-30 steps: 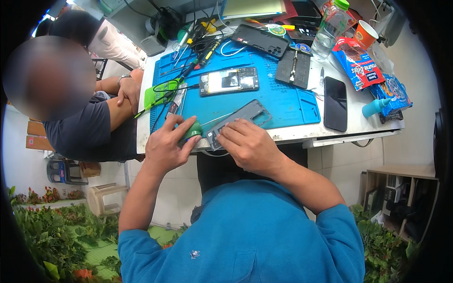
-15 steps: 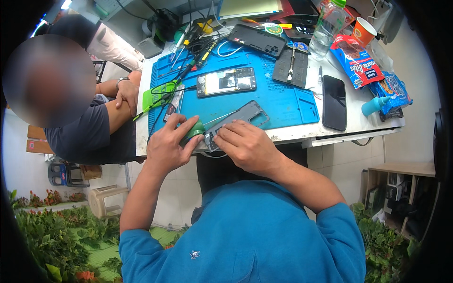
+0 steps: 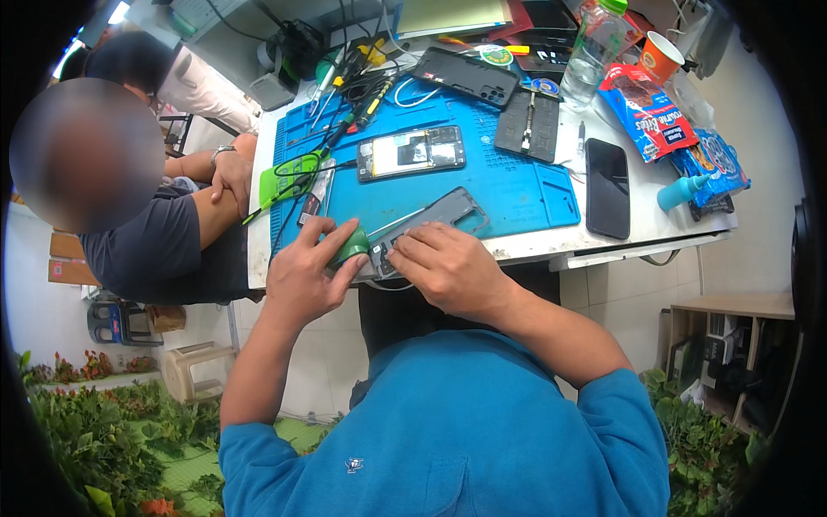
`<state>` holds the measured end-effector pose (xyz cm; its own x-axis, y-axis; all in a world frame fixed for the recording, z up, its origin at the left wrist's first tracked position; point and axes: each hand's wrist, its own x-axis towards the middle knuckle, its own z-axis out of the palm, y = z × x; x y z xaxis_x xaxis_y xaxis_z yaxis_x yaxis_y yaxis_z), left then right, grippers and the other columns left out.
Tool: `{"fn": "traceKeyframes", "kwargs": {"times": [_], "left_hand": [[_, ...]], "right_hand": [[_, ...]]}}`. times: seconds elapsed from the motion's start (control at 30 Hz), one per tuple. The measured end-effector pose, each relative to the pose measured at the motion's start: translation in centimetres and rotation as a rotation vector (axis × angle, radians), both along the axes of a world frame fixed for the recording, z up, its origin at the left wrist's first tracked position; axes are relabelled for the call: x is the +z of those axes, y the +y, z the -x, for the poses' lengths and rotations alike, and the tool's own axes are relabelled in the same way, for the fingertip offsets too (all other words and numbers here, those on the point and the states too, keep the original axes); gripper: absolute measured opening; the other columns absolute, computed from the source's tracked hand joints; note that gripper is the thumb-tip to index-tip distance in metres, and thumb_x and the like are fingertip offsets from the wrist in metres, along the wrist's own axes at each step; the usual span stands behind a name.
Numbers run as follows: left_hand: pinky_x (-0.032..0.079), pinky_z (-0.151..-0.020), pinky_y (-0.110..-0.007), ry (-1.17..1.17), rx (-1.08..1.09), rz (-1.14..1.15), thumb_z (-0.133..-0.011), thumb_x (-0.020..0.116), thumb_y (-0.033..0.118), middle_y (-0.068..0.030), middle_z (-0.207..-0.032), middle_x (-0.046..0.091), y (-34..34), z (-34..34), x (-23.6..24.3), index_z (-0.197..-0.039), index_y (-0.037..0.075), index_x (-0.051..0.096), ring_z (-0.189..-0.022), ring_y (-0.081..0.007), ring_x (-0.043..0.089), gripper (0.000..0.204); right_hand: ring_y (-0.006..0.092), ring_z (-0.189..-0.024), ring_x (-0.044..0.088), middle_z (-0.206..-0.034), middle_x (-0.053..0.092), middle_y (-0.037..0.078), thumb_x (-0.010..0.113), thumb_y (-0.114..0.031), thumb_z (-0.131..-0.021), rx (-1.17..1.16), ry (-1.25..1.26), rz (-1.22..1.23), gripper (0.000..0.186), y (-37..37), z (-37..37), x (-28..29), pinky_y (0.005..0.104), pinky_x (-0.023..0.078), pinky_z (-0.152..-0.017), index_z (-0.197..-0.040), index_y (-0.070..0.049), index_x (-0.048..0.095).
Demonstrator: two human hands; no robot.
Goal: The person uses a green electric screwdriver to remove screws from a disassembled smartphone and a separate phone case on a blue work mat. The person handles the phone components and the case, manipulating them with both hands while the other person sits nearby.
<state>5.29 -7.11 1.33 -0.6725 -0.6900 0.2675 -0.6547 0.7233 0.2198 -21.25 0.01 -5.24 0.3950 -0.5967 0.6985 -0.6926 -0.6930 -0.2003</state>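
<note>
My left hand (image 3: 303, 274) is closed around a rounded green object (image 3: 353, 247) at the near edge of the bench; its exact kind is hard to make out. A thin pale rod (image 3: 401, 221) runs from beside it along a grey phone frame (image 3: 446, 209) with a rectangular cut-out. On this frame, tilted over the mat's near edge, the fingers of my right hand (image 3: 455, 269) are bunched and gripping; they hide its middle. Farther back an opened phone (image 3: 412, 153) lies with its inner parts exposed and a cable at its left end.
The blue repair mat (image 3: 508, 202) covers much of the bench. Around it lie a black phone (image 3: 607, 188), a dark phone cover (image 3: 469, 76), a black metal holder (image 3: 527, 125), a teal dropper bottle (image 3: 680, 193), a water bottle (image 3: 594, 52) and snack packs (image 3: 646, 112). A person (image 3: 146, 246) sits at the left.
Both hands keep nearly the same place and grip. The view has shifted slightly; the green object sits a little lower and farther left in the picture.
</note>
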Motion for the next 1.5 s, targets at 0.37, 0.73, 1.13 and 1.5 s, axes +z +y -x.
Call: {"fn": "traceKeyframes", "kwargs": {"times": [0.37,0.73,1.13,1.5], "left_hand": [[0.065,-0.081,-0.044,-0.005,0.049,-0.061,-0.098,0.093,0.029,-0.0143,-0.121,0.074,0.1,0.3,0.1,-0.142,0.012,0.083,-0.098,-0.0358,0.079,0.048],[0.065,-0.075,-0.045,0.013,-0.007,0.01,-0.098,0.092,0.032,-0.0113,-0.122,0.075,-0.9,0.7,-0.2,-0.14,0.012,0.083,-0.087,-0.0345,0.08,0.047],[0.065,-0.079,-0.045,0.015,0.003,-0.082,-0.096,0.094,0.027,-0.0159,-0.121,0.076,-0.8,-0.3,0.3,-0.141,0.012,0.084,-0.094,-0.0359,0.08,0.048],[0.067,-0.08,-0.045,0.057,-0.019,-0.073,-0.1,0.089,0.043,-0.0086,-0.126,0.076,-2.2,1.6,-0.4,-0.142,0.018,0.082,-0.087,-0.0346,0.081,0.049]], "right_hand": [[0.0268,-0.111,0.077,-0.117,0.079,0.012,0.075,-0.013,-0.094,0.0,0.004,-0.001,0.031,-0.1,0.0,0.1,0.0405,0.062,-0.099,-0.119,0.002,0.082],[0.0265,-0.11,0.077,-0.116,0.079,0.011,0.075,-0.014,-0.094,0.004,-0.004,0.011,0.03,-0.2,-0.1,0.0,0.04,0.062,-0.097,-0.118,0.002,0.081],[0.0308,-0.111,0.076,-0.115,0.077,0.013,0.074,-0.013,-0.09,0.068,-0.032,-0.021,0.032,-0.9,-0.7,0.0,0.0437,0.061,-0.101,-0.118,0.002,0.079],[0.0354,-0.125,0.077,-0.122,0.079,0.015,0.081,-0.007,-0.089,0.0,0.015,-0.051,0.034,0.3,-0.4,-0.2,0.0566,0.061,-0.114,-0.122,0.001,0.083]]}}
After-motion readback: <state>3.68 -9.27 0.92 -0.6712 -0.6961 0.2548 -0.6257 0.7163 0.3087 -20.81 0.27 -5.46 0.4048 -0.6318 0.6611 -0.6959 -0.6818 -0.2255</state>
